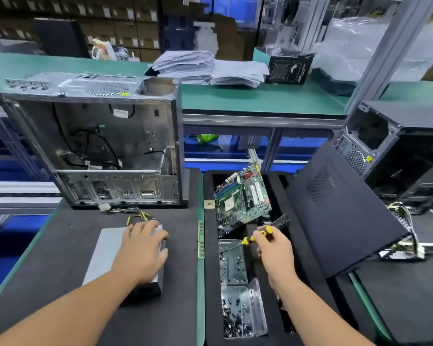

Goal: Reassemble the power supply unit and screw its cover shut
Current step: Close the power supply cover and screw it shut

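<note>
The grey power supply unit (pixel 105 253) lies flat on the dark mat in front of me, its cover on top and its yellow and black cables (pixel 138 216) trailing from the far end. My left hand (pixel 144 253) rests palm down on its right half, pressing on the cover. My right hand (pixel 275 250) holds a yellow-and-black screwdriver (pixel 256 237), whose tip points down and left into a clear tray of screws (pixel 231 263). A second clear tray of dark screws (pixel 240 315) sits nearer to me.
An open silver computer case (pixel 98 146) stands behind the unit. A green motherboard (pixel 243 198) leans in the black foam bin on the right. A black side panel (pixel 340 213) leans against another black case (pixel 405 156). Stacked papers (pixel 205 68) lie on the green bench.
</note>
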